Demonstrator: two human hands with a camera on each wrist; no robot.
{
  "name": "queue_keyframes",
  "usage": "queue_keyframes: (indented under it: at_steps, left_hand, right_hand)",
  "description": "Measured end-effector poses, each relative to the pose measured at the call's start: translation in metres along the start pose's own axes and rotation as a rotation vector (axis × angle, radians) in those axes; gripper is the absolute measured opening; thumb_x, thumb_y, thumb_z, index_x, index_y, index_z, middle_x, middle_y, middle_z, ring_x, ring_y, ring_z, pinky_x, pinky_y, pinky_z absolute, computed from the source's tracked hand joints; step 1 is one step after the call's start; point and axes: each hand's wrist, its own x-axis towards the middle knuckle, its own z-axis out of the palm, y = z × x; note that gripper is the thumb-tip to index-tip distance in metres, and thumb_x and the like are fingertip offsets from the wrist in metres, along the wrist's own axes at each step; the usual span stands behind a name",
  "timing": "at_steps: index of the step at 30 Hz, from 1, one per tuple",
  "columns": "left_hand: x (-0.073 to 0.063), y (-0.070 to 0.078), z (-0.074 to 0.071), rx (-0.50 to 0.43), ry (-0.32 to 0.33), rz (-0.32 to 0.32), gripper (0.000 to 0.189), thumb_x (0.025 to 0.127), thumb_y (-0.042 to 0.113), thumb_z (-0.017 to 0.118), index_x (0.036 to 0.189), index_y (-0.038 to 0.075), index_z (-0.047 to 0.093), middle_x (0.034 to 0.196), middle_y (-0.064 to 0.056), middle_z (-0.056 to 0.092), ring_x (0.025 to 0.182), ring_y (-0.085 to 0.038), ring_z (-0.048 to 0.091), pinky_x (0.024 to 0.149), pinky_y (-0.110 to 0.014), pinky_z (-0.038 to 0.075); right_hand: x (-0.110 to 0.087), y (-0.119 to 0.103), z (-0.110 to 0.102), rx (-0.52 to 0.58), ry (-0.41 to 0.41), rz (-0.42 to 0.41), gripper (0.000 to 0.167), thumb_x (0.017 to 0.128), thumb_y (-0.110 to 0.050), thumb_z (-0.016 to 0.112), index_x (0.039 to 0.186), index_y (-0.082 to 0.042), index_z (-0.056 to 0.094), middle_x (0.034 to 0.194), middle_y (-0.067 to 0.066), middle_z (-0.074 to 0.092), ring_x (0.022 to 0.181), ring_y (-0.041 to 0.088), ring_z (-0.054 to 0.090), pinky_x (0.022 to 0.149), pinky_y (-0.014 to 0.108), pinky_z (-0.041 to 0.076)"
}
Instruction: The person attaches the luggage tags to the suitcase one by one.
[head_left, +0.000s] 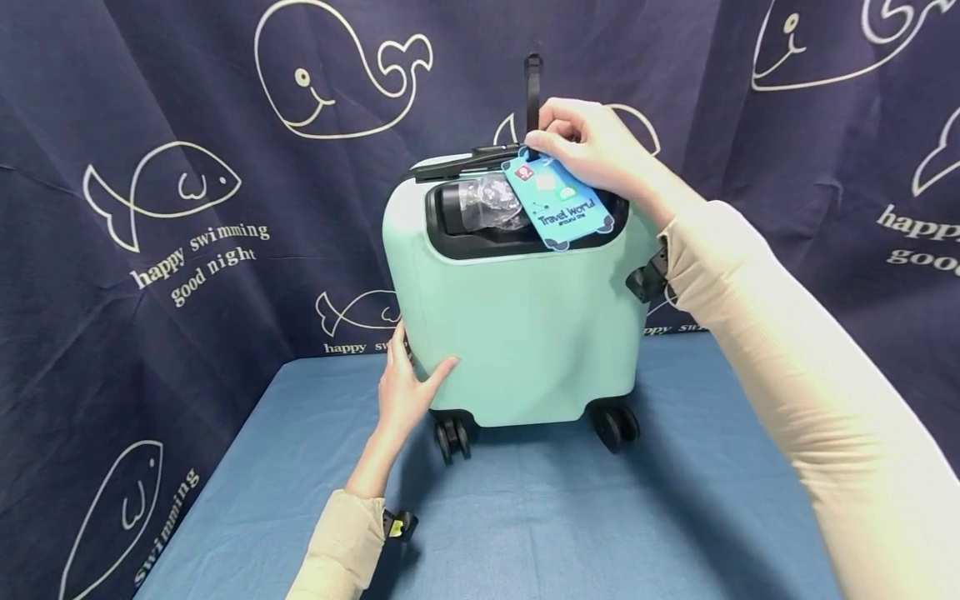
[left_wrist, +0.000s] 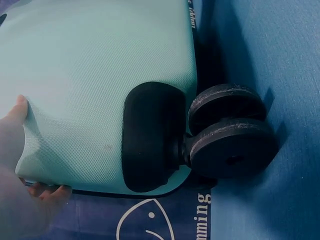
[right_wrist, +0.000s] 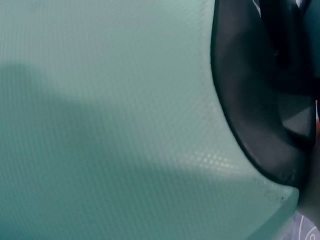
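A mint-green suitcase (head_left: 517, 333) stands upright on its black caster wheels (head_left: 452, 439). My left hand (head_left: 405, 387) grips its lower left side, thumb on the front face; in the left wrist view the fingertips (left_wrist: 62, 192) reach round the edge. At the top, my right hand (head_left: 592, 142) pinches a black strap (head_left: 533, 92), whose end with a small loop sticks up. A blue tag (head_left: 562, 204) reading "Travel World" hangs below those fingers. Behind the tag, clear plastic wrap (head_left: 491, 202) covers part of the dark recess. The right wrist view shows mostly green shell (right_wrist: 125, 125) and black trim (right_wrist: 240, 100).
Under the suitcase lies a blue cloth-covered table (head_left: 510, 517). A dark blue curtain (head_left: 337, 208) with white whale and fish drawings hangs close behind it. A black handle (head_left: 465, 164) lies along the suitcase's top.
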Motion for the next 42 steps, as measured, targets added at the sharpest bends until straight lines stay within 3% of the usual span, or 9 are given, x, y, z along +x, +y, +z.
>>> queue_keyframes:
  at_steps: [7, 16, 25, 31, 37, 42]
  left_hand:
    - [0.0, 0.002, -0.001, -0.002, -0.013, -0.021, 0.094, 0.078, 0.048, 0.071, 0.149, 0.016, 0.018, 0.142, -0.01, 0.04, 0.123, -0.03, 0.051, 0.092, -0.046, 0.045]
    - [0.0, 0.002, 0.0, -0.026, -0.022, -0.012, 0.093, 0.08, 0.048, 0.07, 0.15, 0.018, 0.017, 0.143, -0.01, 0.039, 0.124, -0.03, 0.049, 0.095, -0.043, 0.045]
    - [0.0, 0.002, -0.001, -0.019, -0.031, -0.027, 0.094, 0.079, 0.05, 0.07, 0.15, 0.019, 0.017, 0.144, -0.009, 0.038, 0.125, -0.03, 0.048, 0.095, -0.044, 0.045]
    - [0.001, 0.002, -0.003, -0.018, -0.026, -0.031, 0.094, 0.077, 0.051, 0.071, 0.149, 0.019, 0.019, 0.144, -0.007, 0.038, 0.125, -0.028, 0.049, 0.095, -0.044, 0.045]
    - [0.005, 0.001, -0.012, -0.091, -0.096, -0.061, 0.094, 0.077, 0.053, 0.07, 0.149, 0.022, 0.018, 0.143, -0.007, 0.037, 0.124, -0.026, 0.048, 0.098, -0.04, 0.044]
    - [0.01, -0.001, -0.021, -0.206, -0.105, -0.052, 0.069, 0.089, 0.043, 0.061, 0.144, 0.016, 0.031, 0.134, -0.011, 0.045, 0.116, -0.028, 0.053, 0.093, -0.043, 0.047]
  right_hand:
    - [0.003, -0.001, 0.001, -0.07, 0.011, 0.022, 0.024, 0.093, -0.024, 0.057, 0.082, -0.004, 0.054, 0.065, -0.005, 0.045, 0.063, 0.009, 0.04, 0.064, 0.021, 0.027]
    - [0.009, -0.001, 0.0, -0.142, -0.007, 0.036, 0.025, 0.093, -0.025, 0.057, 0.089, -0.001, 0.064, 0.072, 0.002, 0.049, 0.064, 0.007, 0.04, 0.064, 0.02, 0.028]
    - [0.01, 0.0, 0.001, -0.134, -0.091, 0.09, 0.025, 0.096, -0.026, 0.05, 0.083, -0.005, 0.048, 0.074, 0.002, 0.039, 0.073, 0.017, 0.038, 0.068, 0.024, 0.026]
    - [0.009, 0.002, 0.001, -0.114, -0.129, 0.111, 0.024, 0.097, -0.027, 0.049, 0.087, -0.005, 0.048, 0.082, 0.005, 0.041, 0.083, 0.021, 0.04, 0.074, 0.026, 0.026]
    - [0.007, 0.001, 0.001, -0.108, -0.11, 0.113, 0.025, 0.097, -0.027, 0.048, 0.086, -0.004, 0.048, 0.08, 0.005, 0.041, 0.08, 0.019, 0.04, 0.073, 0.025, 0.026]
    - [0.007, 0.0, 0.001, -0.101, -0.097, 0.103, 0.026, 0.096, -0.026, 0.05, 0.081, -0.006, 0.047, 0.075, 0.004, 0.041, 0.076, 0.018, 0.039, 0.07, 0.024, 0.025]
